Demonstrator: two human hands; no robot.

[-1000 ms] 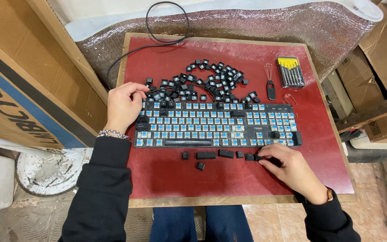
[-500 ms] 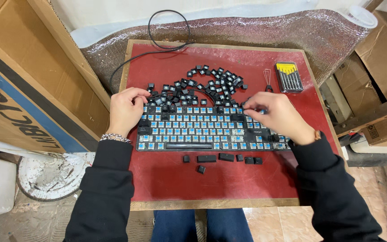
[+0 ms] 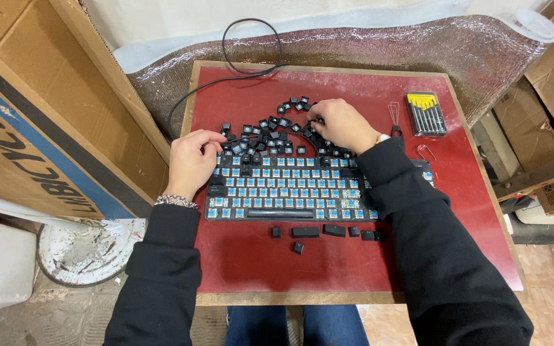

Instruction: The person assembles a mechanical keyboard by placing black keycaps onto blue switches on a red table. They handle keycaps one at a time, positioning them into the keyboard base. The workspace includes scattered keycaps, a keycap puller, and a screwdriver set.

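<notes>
Left hand (image 3: 190,160) flat, holding nothing, steadying black stripped keyboard with blue switches (image 3: 290,189); right hand (image 3: 341,125) pinching among loose black keycaps (image 3: 270,125), upper centre, contents unclear.

Stripped black keyboard (image 3: 290,186), blue switches bare, loose keycaps (image 3: 270,131) behind

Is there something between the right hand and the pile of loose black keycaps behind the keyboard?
Nothing visible: the right hand already rests on the pile of loose keycaps, fingers among them, beyond the keyboard.
</notes>
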